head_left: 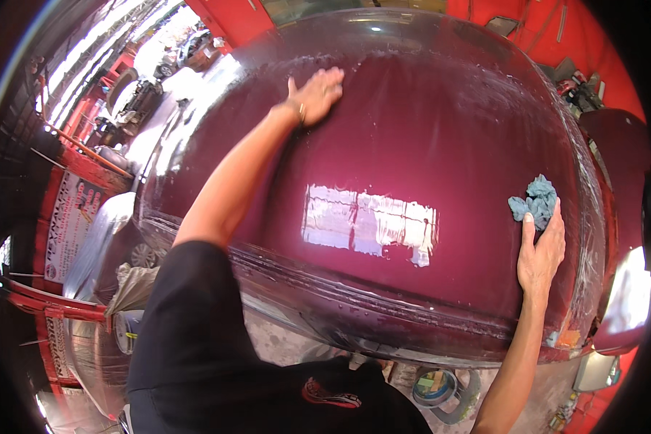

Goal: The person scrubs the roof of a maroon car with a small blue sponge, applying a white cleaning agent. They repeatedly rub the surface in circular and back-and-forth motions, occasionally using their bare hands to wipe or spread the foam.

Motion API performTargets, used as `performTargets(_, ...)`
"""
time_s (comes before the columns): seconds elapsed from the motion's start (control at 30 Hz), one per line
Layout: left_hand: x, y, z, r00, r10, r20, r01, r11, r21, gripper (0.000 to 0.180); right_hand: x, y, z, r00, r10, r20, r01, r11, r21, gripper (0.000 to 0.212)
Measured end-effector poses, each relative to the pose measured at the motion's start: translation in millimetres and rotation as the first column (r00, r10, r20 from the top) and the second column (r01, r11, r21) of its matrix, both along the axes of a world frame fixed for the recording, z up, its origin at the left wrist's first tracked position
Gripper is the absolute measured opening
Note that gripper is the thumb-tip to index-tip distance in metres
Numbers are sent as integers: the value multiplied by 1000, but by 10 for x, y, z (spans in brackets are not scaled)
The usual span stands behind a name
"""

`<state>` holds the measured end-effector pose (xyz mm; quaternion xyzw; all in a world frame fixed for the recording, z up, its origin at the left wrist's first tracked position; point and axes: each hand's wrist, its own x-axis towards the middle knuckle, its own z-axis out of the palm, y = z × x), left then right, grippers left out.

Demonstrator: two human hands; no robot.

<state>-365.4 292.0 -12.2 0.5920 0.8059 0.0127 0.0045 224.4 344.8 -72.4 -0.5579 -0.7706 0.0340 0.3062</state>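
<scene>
A broad, glossy maroon car panel spreads beneath both of my arms, with a bright window-like reflection near its middle. My left hand reaches to its far part, palm down with fingers stretched out, and a band shows at the wrist. Over at the panel's right side, my right hand holds a crumpled blue-grey cloth against the surface. The thumb lies along the near side of the cloth, which hides some of the fingertips. Whitish smears mark the paint around the panel's far edge.
Clear plastic film runs along the panel's right edge. Below the near edge, a round container stands on the floor. Plastic-covered vehicle parts and a red rail are at the left. Red walls rise behind.
</scene>
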Motion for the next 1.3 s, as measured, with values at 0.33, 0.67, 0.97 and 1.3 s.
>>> performTargets(0.33, 1395, -926, 58, 983, -99, -153, 104, 994, 21, 62, 122, -19, 0, 990, 101, -96, -78, 972, 221, 75)
performTargets(0.67, 1820, -3005, 288, 166, -437, 884, -161, 872, 462, 60, -2138, -2084, 941, 333, 351, -875, -910, 362, -201, 100)
performTargets(0.97, 1064, -3695, 147, 494, -341, 800, -517, 625, 585, 46, -3166, -2683, 1127, 375, 216, -902, -927, 70, -369, 54)
performTargets(1.3, -906, -4337, -656, 824, 415, 385, -566, 613, 551, 62, -3659, -3221, 568, 379, 853, 359, -865, 465, -191, 57)
